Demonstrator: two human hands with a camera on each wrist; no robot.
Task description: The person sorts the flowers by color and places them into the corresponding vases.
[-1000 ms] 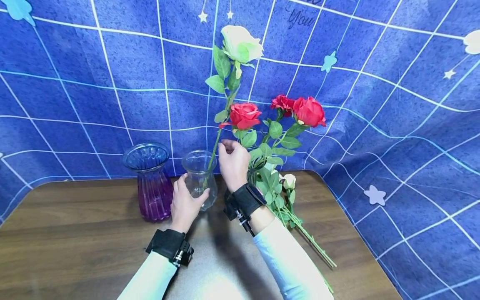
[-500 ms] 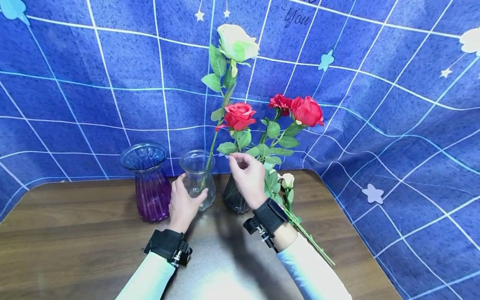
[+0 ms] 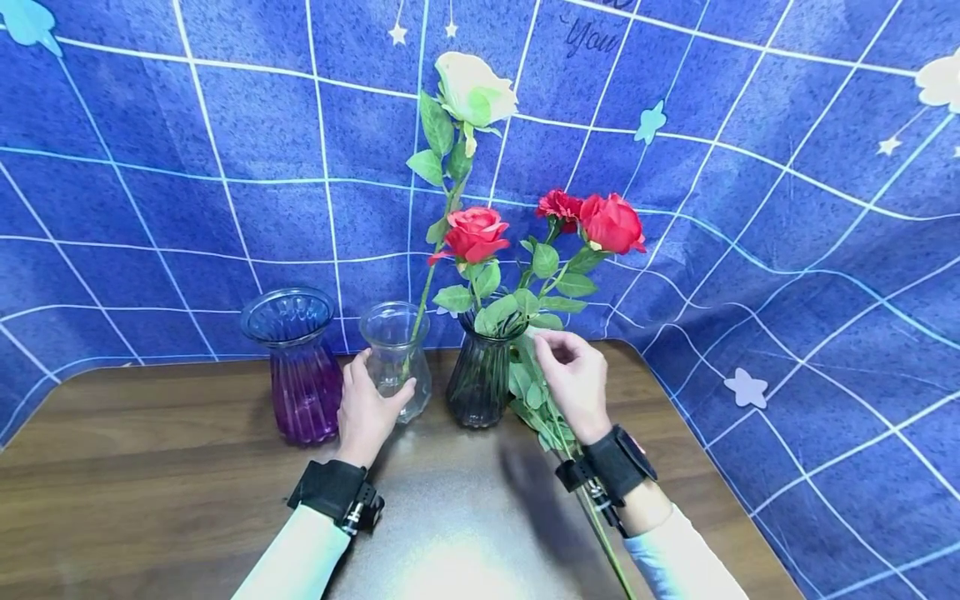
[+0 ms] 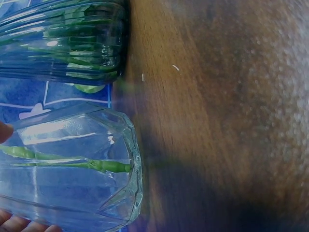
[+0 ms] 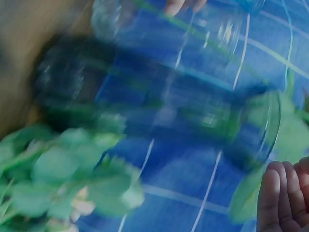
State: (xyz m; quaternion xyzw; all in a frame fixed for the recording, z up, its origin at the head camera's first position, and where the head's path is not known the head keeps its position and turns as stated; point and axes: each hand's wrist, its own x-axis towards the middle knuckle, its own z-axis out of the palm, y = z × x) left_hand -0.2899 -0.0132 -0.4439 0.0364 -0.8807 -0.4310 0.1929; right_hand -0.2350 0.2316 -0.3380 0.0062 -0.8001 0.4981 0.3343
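My left hand grips the body of a clear glass vase. One tall white rose stands tilted in that vase; in the left wrist view its green stem reaches the bottom. Right of it is a dark glass vase with red flowers, among them a red rose and a fuller red rose. My right hand hovers to the right of the dark vase, above flowers lying on the table. Its fingers are loosely bent and hold nothing; it hides the lying blossoms.
A blue and purple ribbed vase stands left of the clear one. Behind the wooden table hangs a blue cloth with white grid lines, which also runs along the right side.
My right hand has moved away from the white rose's stem, rightward and down past the dark vase to the lying flowers. My left hand stays on the clear vase.
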